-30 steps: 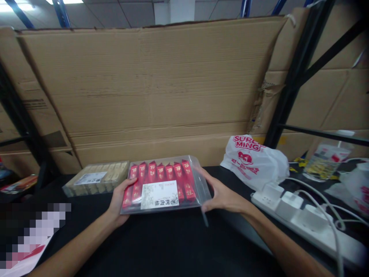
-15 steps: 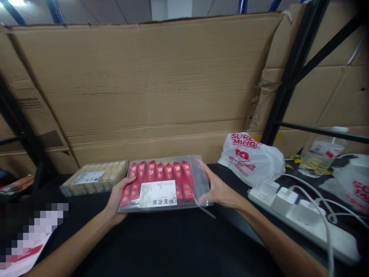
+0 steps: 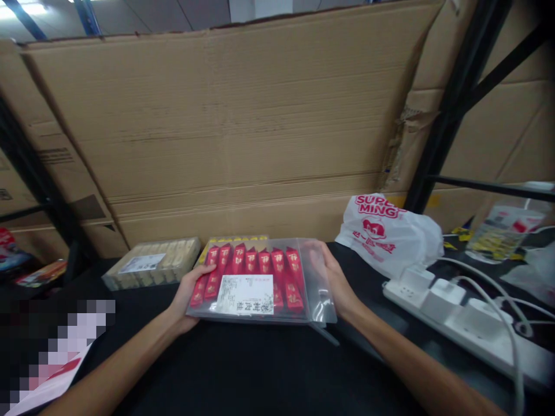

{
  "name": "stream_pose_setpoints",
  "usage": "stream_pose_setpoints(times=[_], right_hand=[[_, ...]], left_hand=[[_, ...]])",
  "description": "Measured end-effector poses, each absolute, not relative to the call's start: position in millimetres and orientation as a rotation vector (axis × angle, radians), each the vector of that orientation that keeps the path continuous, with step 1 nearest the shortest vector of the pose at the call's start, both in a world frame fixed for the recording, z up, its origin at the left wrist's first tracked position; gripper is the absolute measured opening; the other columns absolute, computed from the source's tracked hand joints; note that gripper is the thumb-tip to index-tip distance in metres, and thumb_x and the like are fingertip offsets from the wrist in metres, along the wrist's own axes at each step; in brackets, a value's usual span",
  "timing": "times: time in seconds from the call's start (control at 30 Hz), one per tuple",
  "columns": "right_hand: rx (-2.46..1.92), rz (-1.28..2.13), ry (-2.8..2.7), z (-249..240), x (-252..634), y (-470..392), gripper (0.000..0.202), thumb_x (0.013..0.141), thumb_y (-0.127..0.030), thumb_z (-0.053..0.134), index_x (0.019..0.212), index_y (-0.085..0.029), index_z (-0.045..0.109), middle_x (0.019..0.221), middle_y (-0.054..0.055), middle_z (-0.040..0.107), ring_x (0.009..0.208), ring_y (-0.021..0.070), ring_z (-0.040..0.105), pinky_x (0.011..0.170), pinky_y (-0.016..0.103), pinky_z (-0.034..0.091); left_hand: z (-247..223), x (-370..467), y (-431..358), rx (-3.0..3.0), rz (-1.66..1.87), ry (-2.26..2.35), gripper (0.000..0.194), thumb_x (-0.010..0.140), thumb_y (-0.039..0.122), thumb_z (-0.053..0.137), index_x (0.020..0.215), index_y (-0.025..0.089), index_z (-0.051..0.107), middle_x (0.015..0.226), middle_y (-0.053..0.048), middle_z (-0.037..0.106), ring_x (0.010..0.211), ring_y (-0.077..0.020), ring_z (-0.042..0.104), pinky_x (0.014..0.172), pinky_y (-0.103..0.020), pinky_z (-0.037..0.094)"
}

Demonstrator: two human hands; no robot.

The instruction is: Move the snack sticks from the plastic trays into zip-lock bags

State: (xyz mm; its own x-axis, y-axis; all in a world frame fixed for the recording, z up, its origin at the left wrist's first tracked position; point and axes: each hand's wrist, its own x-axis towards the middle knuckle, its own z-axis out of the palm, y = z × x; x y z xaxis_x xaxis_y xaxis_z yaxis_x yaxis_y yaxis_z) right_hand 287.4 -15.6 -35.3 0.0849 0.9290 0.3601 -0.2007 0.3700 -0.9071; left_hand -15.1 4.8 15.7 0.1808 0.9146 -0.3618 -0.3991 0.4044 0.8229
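A clear zip bag of red tea sachets point(image 3: 264, 260) is held up over the black table, tilted towards me, its white label facing me. My left hand point(image 3: 187, 297) grips the bag's left edge, thumb on the front and the other fingers underneath. At the other end, my right hand point(image 3: 337, 280) is closed on the clear, unfilled part, its fingers partly hidden behind the plastic. Behind the bag, a yellow pack point(image 3: 236, 238) shows only its top. To the left lies a clear pack of beige sachets point(image 3: 173, 263) with a white label.
On the right, a white power strip point(image 3: 459, 329) with plugs and cables lies near a white plastic bag point(image 3: 385, 234) and a clear cup point(image 3: 498, 234). A cardboard wall point(image 3: 243, 127) stands behind the black table point(image 3: 234, 375). White-and-red printed material point(image 3: 56, 378) is at lower left.
The view has shifted slightly left. The sachet bag sits a little lower against the background, and the yellow pack's top now shows behind it. My right fingers lie further behind the bag.
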Motion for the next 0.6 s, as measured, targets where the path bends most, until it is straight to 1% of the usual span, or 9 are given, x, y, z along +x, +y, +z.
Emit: stream_pose_setpoints(times=[0.1, 0.2, 0.27, 0.3, 0.37, 0.43, 0.5, 0.57, 0.6], right_hand=[[-0.869, 0.902, -1.140, -43, 287, -10, 0.033, 0.093, -0.062, 0.062, 0.097, -0.030, 0.057, 0.098, 0.001, 0.068, 0.081, 0.0224, 0.064, 0.072, 0.035, 0.050], [-0.914, 0.863, -1.187, -43, 289, -6, 0.037, 0.092, -0.064, 0.059, 0.088, -0.026, 0.056, 0.088, 0.001, 0.066, 0.071, 0.0207, 0.060, 0.066, 0.033, 0.047], [-0.943, 0.812, -1.226, -38, 291, -6, 0.038, 0.092, -0.062, 0.060, 0.085, -0.024, 0.061, 0.085, 0.003, 0.065, 0.075, 0.0216, 0.060, 0.069, 0.033, 0.046], [-0.957, 0.775, -1.240, -36, 293, -7, 0.038, 0.091, -0.060, 0.061, 0.084, -0.023, 0.065, 0.087, 0.004, 0.066, 0.081, 0.0230, 0.061, 0.074, 0.034, 0.047], [-1.002, 0.652, -1.243, -32, 296, -10, 0.035, 0.091, -0.055, 0.064, 0.086, -0.022, 0.072, 0.097, 0.007, 0.067, 0.097, 0.0259, 0.060, 0.086, 0.036, 0.045], [-1.047, 0.572, -1.190, -32, 300, -15, 0.027, 0.090, -0.049, 0.067, 0.092, -0.023, 0.074, 0.104, 0.006, 0.066, 0.102, 0.0249, 0.058, 0.090, 0.035, 0.044], [-1.064, 0.714, -1.122, -38, 303, -20, 0.023, 0.088, -0.046, 0.071, 0.090, -0.023, 0.072, 0.093, 0.003, 0.064, 0.090, 0.0209, 0.058, 0.081, 0.031, 0.045], [-1.044, 0.997, -1.076, -45, 305, -24, 0.024, 0.082, -0.044, 0.076, 0.082, -0.021, 0.069, 0.078, 0.000, 0.062, 0.072, 0.0176, 0.056, 0.067, 0.028, 0.045], [-1.031, 1.120, -1.060, -49, 306, -26, 0.025, 0.081, -0.044, 0.077, 0.081, -0.021, 0.068, 0.074, 0.000, 0.061, 0.067, 0.0170, 0.055, 0.062, 0.027, 0.045]], left_hand=[[11, -16, 4, 0.654, 0.958, 0.997, 0.045, 0.086, 0.024, 0.068, 0.126, 0.004, 0.064, 0.094, -0.022, 0.080, 0.078, -0.0374, 0.079, 0.072, -0.049, 0.066], [9, -14, 1, 0.661, 0.889, 0.994, 0.048, 0.084, 0.024, 0.069, 0.127, 0.002, 0.063, 0.094, -0.022, 0.080, 0.080, -0.0373, 0.079, 0.073, -0.048, 0.066], [11, -11, -2, 0.660, 0.885, 1.003, 0.048, 0.084, 0.023, 0.069, 0.127, 0.001, 0.063, 0.093, -0.022, 0.080, 0.078, -0.0361, 0.079, 0.073, -0.047, 0.066], [13, -10, -4, 0.659, 0.890, 1.015, 0.048, 0.084, 0.023, 0.069, 0.127, 0.001, 0.063, 0.093, -0.022, 0.080, 0.077, -0.0356, 0.079, 0.072, -0.046, 0.066], [19, -8, -6, 0.659, 0.911, 1.053, 0.048, 0.084, 0.024, 0.070, 0.127, 0.002, 0.063, 0.092, -0.021, 0.080, 0.076, -0.0350, 0.079, 0.072, -0.046, 0.066], [26, -8, -6, 0.678, 0.943, 1.097, 0.048, 0.083, 0.025, 0.071, 0.126, 0.004, 0.064, 0.090, -0.019, 0.080, 0.076, -0.0344, 0.079, 0.071, -0.045, 0.066], [33, -9, -6, 0.718, 0.961, 1.131, 0.048, 0.084, 0.028, 0.073, 0.126, 0.006, 0.064, 0.089, -0.018, 0.081, 0.075, -0.0333, 0.079, 0.072, -0.044, 0.066], [42, -7, -7, 0.772, 0.932, 1.163, 0.050, 0.085, 0.034, 0.074, 0.125, 0.007, 0.064, 0.090, -0.018, 0.080, 0.075, -0.0318, 0.079, 0.073, -0.042, 0.066], [48, -5, -8, 0.803, 0.900, 1.179, 0.052, 0.085, 0.038, 0.075, 0.126, 0.007, 0.064, 0.092, -0.018, 0.080, 0.075, -0.0311, 0.079, 0.073, -0.041, 0.066]])
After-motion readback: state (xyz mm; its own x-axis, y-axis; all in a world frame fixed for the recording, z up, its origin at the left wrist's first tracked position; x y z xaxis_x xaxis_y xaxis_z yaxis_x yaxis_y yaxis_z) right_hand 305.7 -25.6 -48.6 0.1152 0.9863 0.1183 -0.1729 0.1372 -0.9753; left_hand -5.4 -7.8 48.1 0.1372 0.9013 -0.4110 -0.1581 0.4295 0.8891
